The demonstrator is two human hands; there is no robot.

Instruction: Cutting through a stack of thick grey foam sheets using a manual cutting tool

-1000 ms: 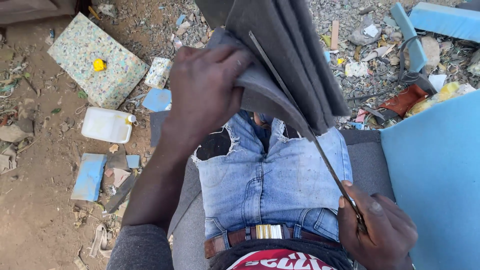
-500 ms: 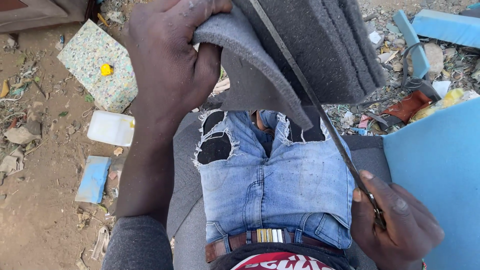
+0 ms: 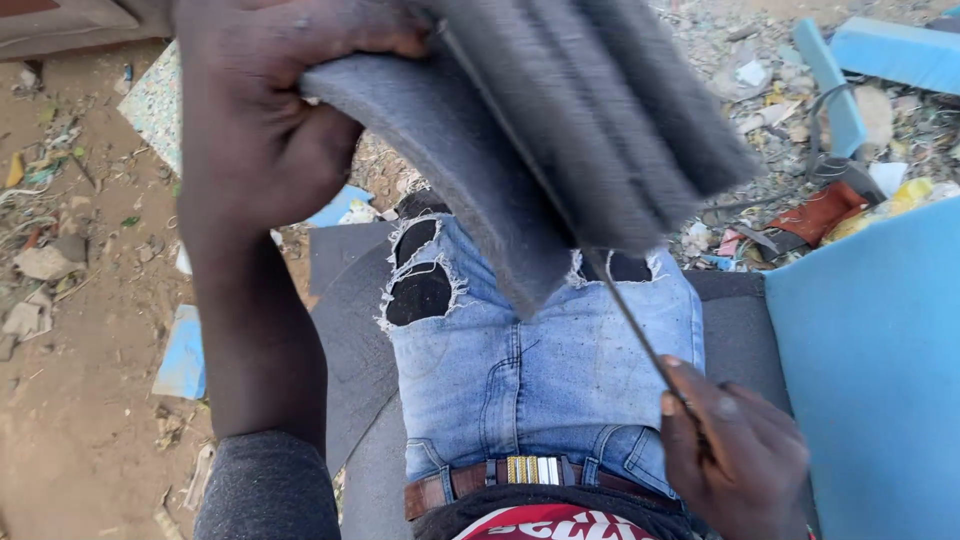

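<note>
My left hand [image 3: 265, 120] grips the left edge of a thick grey foam slab [image 3: 590, 130], raised close to the camera and bent over my lap. My right hand [image 3: 745, 455] is at the lower right, closed on the handle of a long thin blade [image 3: 620, 300]. The blade runs up and to the left into the foam, between a bent-back outer layer and the rest of the slab. Below the foam are my torn light-blue jeans [image 3: 540, 370] and a belt.
A large blue foam sheet [image 3: 870, 370] stands at my right. Grey sheet material [image 3: 350, 330] lies under my legs. The dirt ground at left holds foam scraps, a blue offcut [image 3: 185, 350] and a speckled foam block [image 3: 155, 105]. Mixed rubble and blue foam pieces [image 3: 895, 50] lie at upper right.
The foam slab and my left hand have come up and closer to the camera. The blade stays in the foam, and my right hand has shifted slightly right and down.
</note>
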